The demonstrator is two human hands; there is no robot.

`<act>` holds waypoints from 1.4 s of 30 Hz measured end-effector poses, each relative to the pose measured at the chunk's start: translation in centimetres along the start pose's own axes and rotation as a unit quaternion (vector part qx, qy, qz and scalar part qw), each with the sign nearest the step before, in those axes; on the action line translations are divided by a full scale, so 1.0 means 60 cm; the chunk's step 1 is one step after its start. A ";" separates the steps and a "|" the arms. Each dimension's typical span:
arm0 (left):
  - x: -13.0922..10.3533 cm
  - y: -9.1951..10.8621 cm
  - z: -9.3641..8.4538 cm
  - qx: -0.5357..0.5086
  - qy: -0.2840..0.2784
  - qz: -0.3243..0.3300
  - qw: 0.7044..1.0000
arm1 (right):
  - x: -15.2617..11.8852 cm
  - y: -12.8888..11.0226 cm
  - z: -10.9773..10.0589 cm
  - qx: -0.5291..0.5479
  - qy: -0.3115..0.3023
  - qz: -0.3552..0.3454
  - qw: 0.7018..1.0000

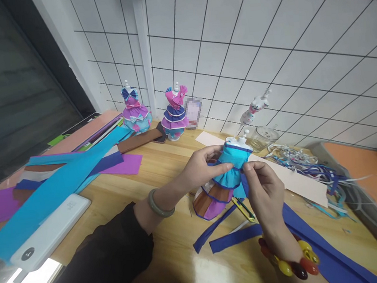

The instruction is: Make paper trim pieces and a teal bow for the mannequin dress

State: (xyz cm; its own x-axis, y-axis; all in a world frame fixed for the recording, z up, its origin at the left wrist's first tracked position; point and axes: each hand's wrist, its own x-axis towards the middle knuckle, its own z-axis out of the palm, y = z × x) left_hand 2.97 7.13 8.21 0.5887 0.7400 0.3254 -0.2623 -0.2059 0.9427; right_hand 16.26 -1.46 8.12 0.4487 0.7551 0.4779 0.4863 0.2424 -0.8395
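Observation:
A small white dress form wears a miniature dress, turquoise on top, with brown and purple layers below edged in dark blue. My left hand grips the dress at the waist, thumb across the front and fingers behind. At the other side of the waist, my right hand pinches a dark blue strip between thumb and forefinger. Part of that strip is hidden by the hand. Under the dress lies a yellow utility knife, near a cut dark blue piece.
Two dressed forms and a bare patterned one stand along the wall. Coloured sheets and a white power bank lie left. A glass jar, tangled scraps and a grey-rimmed tray are right.

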 end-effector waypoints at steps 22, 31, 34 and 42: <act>-0.006 0.013 0.005 0.009 -0.018 -0.008 1.000 | 0.004 -0.002 -0.003 -0.014 0.001 -0.036 0.999; -0.006 0.015 0.006 0.001 -0.030 0.008 1.000 | 0.004 0.007 0.001 -0.029 0.015 -0.078 0.996; -0.005 0.015 0.006 0.004 -0.025 0.002 1.000 | 0.005 0.013 0.003 -0.038 0.017 -0.088 0.995; -0.003 0.008 0.006 -0.011 -0.025 0.006 1.000 | 0.003 0.029 0.004 -0.043 -0.008 -0.074 0.996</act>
State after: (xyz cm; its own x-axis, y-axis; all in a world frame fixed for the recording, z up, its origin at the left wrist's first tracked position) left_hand 2.99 6.66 8.64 0.6226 0.7049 0.3399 -0.2857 -0.1996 0.9373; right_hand 17.00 -0.72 6.68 0.3565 0.7247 0.5897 0.6081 0.2992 -0.7354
